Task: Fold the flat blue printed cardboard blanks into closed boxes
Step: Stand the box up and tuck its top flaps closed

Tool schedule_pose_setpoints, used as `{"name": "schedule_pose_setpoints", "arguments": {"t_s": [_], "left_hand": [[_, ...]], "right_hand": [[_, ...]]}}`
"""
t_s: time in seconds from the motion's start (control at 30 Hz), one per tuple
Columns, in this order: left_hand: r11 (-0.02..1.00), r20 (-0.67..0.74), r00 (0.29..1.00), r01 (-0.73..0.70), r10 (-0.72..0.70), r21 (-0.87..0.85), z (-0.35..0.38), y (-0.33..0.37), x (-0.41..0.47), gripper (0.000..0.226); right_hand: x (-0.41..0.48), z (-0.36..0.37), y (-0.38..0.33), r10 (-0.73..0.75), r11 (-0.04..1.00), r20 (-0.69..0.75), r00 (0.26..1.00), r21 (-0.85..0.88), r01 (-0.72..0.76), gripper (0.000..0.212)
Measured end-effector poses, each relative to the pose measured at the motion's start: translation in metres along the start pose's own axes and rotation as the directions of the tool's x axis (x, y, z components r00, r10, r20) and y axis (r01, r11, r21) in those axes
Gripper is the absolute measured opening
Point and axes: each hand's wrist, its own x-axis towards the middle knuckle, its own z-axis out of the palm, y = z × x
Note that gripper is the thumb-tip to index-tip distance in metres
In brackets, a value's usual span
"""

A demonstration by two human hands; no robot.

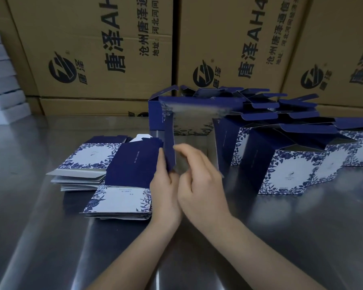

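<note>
Blank (193,118), partly opened and blurred, held upright above the steel counter (50,237) at the centre of the scene. Its dark blue side panel faces left, and a pale face with a blue floral border faces near.

Left hand (166,185): its fingers (161,162) are curled round the near lower end of the blue side panel and hold it.

Right hand (201,181): it lies just beside the left hand and touches it at the heel. Its fingers (187,149) are curled against the same lower edge of the blank. Motion blur hides whether they grip it or only press on it.

Stack of flat blanks (105,164): it lies on the counter to the left of the hands, loosely fanned. The top sheets show a dark blue panel between white, floral-bordered faces. The left hand overlaps the right edge of the stack in this view.

Erected boxes (291,170): a close cluster stands on the counter to the right of the hands and runs from near to far. Their blue top flaps stand open. The nearest box turns a white, floral-bordered face toward the viewer.

Brown shipping cartons (103,49) with black printing form a wall along the far edge of the counter. A white stack (2,91) rises at the far left.
</note>
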Motion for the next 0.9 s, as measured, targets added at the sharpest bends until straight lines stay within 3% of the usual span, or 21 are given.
{"name": "schedule_pose_setpoints", "arguments": {"t_s": [0.13,0.27,0.37,0.47,0.53,0.67,0.77,0.9], "left_hand": [[0.999,-0.032,0.999,0.029,-0.031,-0.040,0.000,0.001,0.004,0.051],[0.993,-0.038,0.999,-0.011,0.007,-0.114,0.002,0.004,-0.001,0.043],[0.985,-0.087,0.996,0.001,-0.016,-0.175,0.002,0.009,-0.004,0.043],[0.980,-0.114,0.992,0.023,-0.047,-0.198,0.002,0.012,-0.008,0.027],[0.981,-0.123,0.991,0.033,-0.057,-0.189,0.004,0.014,-0.010,0.030],[0.977,-0.112,0.990,0.056,-0.080,-0.205,0.005,0.011,-0.009,0.035],[0.977,-0.134,0.988,0.046,-0.075,-0.207,0.006,0.010,-0.010,0.040],[0.983,-0.154,0.986,0.035,-0.063,-0.179,0.007,0.011,-0.012,0.046]], "right_hand": [[0.017,-0.004,0.012,0.225,0.974,0.036,0.974,-0.002,-0.225,0.033],[0.023,0.003,0.017,0.200,0.962,0.119,0.973,-0.215,-0.171,0.034],[0.030,0.004,0.017,0.270,0.940,0.102,0.957,-0.245,-0.239,0.040],[0.044,0.004,0.019,0.408,0.867,0.118,0.905,-0.361,-0.343,0.045],[0.056,0.008,0.022,0.489,0.801,0.183,0.853,-0.482,-0.356,0.044],[0.074,0.021,0.030,0.648,0.716,0.369,0.666,-0.594,-0.367,0.038],[0.074,0.032,0.045,0.637,0.676,0.405,0.656,-0.703,-0.223,0.044],[0.077,0.044,0.062,0.733,0.633,0.312,0.604,-0.638,-0.438,0.057]]}}
